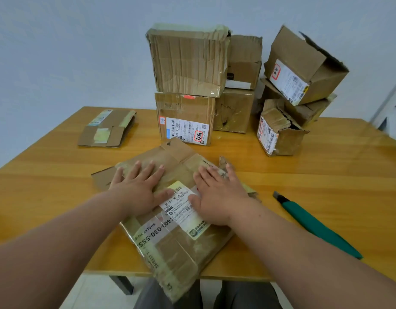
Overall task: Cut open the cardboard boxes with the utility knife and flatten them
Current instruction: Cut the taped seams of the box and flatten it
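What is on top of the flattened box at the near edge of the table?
Both hands press flat on the flattened box: left hand and right hand, fingers straight. A white shipping label shows between them. The cardboard under the palms is hidden.

Only 1 view was given, from a wide-angle camera worn on the person's head. It looked forward and steeply down over the wooden table [326, 175], close enough that both forearms ran in from the bottom corners and the near table edge crossed low in the frame, with the person's lap below it. The stacked boxes [188, 85] at the table's far side stood against a pale wall [58, 52]. Straight lines bowed toward the edges.
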`<state>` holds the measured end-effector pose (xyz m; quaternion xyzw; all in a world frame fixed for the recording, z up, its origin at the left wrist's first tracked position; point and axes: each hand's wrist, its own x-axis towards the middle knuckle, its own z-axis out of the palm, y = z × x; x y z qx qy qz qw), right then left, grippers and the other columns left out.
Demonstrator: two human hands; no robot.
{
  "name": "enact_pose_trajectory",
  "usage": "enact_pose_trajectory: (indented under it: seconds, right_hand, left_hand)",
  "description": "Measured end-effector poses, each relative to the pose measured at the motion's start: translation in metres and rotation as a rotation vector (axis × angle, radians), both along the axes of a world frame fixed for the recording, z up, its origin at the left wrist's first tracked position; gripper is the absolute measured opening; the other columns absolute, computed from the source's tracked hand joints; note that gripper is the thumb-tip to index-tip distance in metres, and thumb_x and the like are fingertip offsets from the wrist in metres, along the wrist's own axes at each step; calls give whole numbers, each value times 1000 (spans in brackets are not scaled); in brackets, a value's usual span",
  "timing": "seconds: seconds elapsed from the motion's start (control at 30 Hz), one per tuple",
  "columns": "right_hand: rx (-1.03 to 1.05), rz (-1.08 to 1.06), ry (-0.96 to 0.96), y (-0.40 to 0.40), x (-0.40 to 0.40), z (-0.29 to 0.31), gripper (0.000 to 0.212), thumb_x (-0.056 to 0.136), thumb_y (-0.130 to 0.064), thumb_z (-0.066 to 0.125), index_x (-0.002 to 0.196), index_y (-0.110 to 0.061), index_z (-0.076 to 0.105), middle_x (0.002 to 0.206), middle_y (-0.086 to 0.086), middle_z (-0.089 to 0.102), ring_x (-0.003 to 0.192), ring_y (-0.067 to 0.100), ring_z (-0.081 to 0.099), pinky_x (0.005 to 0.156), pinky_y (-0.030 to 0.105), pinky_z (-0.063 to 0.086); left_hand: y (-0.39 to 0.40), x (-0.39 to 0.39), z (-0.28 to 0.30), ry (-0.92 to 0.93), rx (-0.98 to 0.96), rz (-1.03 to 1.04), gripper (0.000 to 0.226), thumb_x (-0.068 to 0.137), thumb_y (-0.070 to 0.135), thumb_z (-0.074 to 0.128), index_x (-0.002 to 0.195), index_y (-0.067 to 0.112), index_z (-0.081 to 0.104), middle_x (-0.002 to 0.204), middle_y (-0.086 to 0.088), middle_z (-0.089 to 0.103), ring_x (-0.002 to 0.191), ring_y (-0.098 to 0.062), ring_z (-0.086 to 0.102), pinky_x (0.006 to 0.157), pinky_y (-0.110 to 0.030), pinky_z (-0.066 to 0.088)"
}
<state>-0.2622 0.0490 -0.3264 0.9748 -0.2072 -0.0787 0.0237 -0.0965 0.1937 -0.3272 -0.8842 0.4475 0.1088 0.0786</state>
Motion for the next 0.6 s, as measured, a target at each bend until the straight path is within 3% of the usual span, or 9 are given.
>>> enact_pose_trajectory:
  seconds: [0.07,0.2,0.37,0.47,0.6]
  right_hand:
    - [-22,49,-65,12,1,-1,71,96,-60,8,156,-25,-7,163,-2,-20,149,19,-19,113,56,-23]
    - [164,94,-59,36,-9,-12,83,87,-76,0,156,-30,-7,163,-9,-19,148,12,-22,114,51,-20]
    - [47,49,51,30,-10,1,82,88,-76,2,156,-31,-8,163,-8,-17,149,18,-19,113,56,-21]
    - [20,-66,86,30,-15,3,76,91,-70,5,156,-32,-7,163,-7,-14,150,24,-17,113,60,-20]
    - [149,-164,3,26,-34,-4,70,93,-68,7,154,-39,-11,163,-11,-17,150,21,-18,115,60,-14]
  left_hand:
    - [5,-7,-4,-9,-26,34,102,56,92,-13,146,46,-20,158,15,-21,146,-20,-19,114,-53,-13]
    - [4,-12,-2,8,-26,68,94,64,89,-7,147,46,-18,159,12,-20,147,-21,-17,116,-54,-8]
    - [14,-17,6,18,58,58,97,61,89,-4,147,46,-19,160,12,-18,148,-21,-11,118,-53,0]
    - [19,-19,16,-11,122,34,90,70,89,3,148,48,-13,162,10,-4,148,-26,2,113,-57,10]
    - [21,-24,22,-161,92,-17,74,85,78,9,150,46,0,156,3,20,140,-29,21,110,-52,19]
